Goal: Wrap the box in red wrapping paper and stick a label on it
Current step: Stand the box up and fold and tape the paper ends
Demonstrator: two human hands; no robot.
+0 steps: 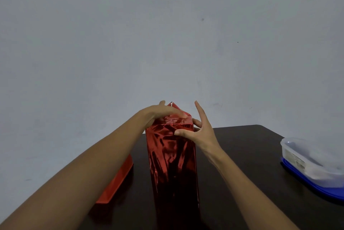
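The box stands upright on the dark counter, tall and narrow, and it is covered in shiny, crinkled red wrapping paper. Both hands are at its top end.

The left hand lies flat across the top, and its fingers are straight and close together, pressing the folded paper down. Just behind those fingertips a pointed flap of paper sticks up above the top.

The right hand is at the upper right corner with its fingers spread wide. The thumb lies straight against the front face just under the top edge. The index finger points up, clear of the paper. Another finger touches the right side of the box near the top. The remaining fingers are hidden behind the hand, so I cannot tell how they lie. Neither hand closes around anything.

Well below the left fingers, partly under that forearm, a flat red plastic piece lies at the counter's left edge. Far off to the right of the right fingers, a clear plastic container sits on a blue lid near the counter's right side. A plain grey wall rises behind everything.
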